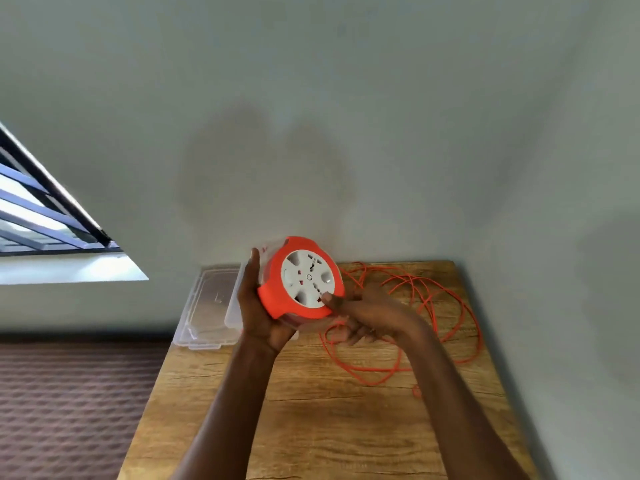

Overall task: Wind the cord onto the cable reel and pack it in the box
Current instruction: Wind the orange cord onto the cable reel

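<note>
Gripping the round orange-and-white plastic cable reel [302, 278] steady in the left hand [258, 306], right hand [360, 311] pinching its white face; feed the loose orange cord [433, 306] evenly.

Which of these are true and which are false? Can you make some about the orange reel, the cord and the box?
1. The left hand holds the cable reel up off the table. True.
2. The cord is all wound up on the reel. False: most of it lies in loose loops on the table.
3. The clear plastic box sits at the table's left edge. True.
4. The reel is blue. False: it is orange with a white face.
5. The right hand is far from the reel. False: its thumb touches the reel's face.
</note>
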A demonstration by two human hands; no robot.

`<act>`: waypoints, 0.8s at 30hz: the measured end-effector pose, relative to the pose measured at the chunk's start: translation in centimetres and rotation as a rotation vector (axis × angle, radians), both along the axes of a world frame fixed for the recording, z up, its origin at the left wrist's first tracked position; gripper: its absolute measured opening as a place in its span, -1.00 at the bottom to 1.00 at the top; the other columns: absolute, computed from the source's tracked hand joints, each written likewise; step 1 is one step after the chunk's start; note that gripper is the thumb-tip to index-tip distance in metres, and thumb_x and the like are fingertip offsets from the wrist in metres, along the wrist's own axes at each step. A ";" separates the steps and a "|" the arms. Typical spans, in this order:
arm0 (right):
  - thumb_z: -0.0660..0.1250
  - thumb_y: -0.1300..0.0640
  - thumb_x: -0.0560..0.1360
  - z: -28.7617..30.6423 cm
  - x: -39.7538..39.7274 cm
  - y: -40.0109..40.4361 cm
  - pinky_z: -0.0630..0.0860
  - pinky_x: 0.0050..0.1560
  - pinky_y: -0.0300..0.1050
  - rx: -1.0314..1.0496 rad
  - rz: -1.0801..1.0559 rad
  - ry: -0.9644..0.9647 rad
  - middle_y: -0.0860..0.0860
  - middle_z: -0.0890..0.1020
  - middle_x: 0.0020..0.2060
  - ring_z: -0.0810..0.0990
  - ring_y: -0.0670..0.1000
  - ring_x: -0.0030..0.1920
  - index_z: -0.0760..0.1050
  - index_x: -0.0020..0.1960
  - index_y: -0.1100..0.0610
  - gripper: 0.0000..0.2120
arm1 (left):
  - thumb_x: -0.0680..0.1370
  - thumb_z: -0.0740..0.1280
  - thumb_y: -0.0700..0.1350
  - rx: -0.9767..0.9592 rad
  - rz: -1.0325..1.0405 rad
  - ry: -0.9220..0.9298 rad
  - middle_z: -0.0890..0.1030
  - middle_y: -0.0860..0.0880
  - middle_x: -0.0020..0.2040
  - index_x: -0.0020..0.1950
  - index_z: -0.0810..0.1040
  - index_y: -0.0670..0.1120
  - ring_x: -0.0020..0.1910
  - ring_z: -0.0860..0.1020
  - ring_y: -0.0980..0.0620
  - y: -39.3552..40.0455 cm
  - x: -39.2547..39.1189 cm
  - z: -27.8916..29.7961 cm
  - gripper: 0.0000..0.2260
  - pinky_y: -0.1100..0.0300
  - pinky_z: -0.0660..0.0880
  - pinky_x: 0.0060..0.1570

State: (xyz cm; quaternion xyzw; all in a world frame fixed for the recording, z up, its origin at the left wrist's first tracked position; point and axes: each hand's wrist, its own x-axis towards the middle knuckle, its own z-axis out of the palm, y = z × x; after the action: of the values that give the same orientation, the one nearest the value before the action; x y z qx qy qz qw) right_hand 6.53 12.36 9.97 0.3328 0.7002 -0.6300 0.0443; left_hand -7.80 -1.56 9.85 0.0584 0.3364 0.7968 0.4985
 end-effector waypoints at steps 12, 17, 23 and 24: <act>0.49 -0.18 0.49 1.8 -3.8 -3.0 0.61 -0.17 -0.28 0.283 -0.204 0.314 -0.26 0.65 -0.02 0.67 -0.24 -0.06 0.44 0.33 -0.29 -0.55 | 0.57 0.31 0.42 0.087 -0.209 -0.062 0.50 -0.30 0.52 0.55 0.51 -0.15 0.43 0.53 -0.35 -1.1 -3.9 0.1 -0.22 -0.32 0.44 0.43; 0.53 -0.05 0.49 2.0 -4.7 -2.9 0.46 -0.48 -0.22 -0.099 -0.492 0.260 0.04 0.75 -0.15 0.62 -0.06 -0.38 0.66 0.13 0.12 -0.68 | 0.57 0.35 0.30 0.193 -0.141 -0.099 0.47 -0.29 0.50 0.52 0.47 -0.20 0.48 0.46 -0.33 -0.8 -3.8 0.2 -0.28 -0.31 0.29 0.55; 0.56 0.06 0.46 3.7 -5.3 -2.7 0.63 -0.24 -0.06 -0.241 -0.497 0.192 0.26 0.71 0.01 0.67 0.14 -0.15 0.64 0.10 0.29 -0.65 | 0.43 0.61 0.21 0.265 -0.288 0.077 0.39 -0.29 0.59 0.60 0.42 -0.18 0.57 0.36 -0.34 -1.0 -4.6 0.8 -0.13 -0.36 0.12 0.61; 0.57 0.06 0.46 3.9 -5.2 -2.5 0.64 -0.25 -0.07 -0.251 -0.479 0.184 0.28 0.70 0.01 0.67 0.16 -0.15 0.64 0.10 0.29 -0.64 | 0.43 0.62 0.17 0.282 -0.309 0.092 0.40 -0.29 0.59 0.61 0.41 -0.18 0.57 0.37 -0.34 -1.1 -5.0 0.8 -0.13 -0.37 0.11 0.61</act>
State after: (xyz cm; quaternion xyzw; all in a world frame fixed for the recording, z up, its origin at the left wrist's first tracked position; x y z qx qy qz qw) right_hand 1.30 9.89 13.88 0.4223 0.5191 -0.7319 -0.1285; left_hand -12.81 -2.68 10.64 0.2149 0.2311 0.7467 0.5855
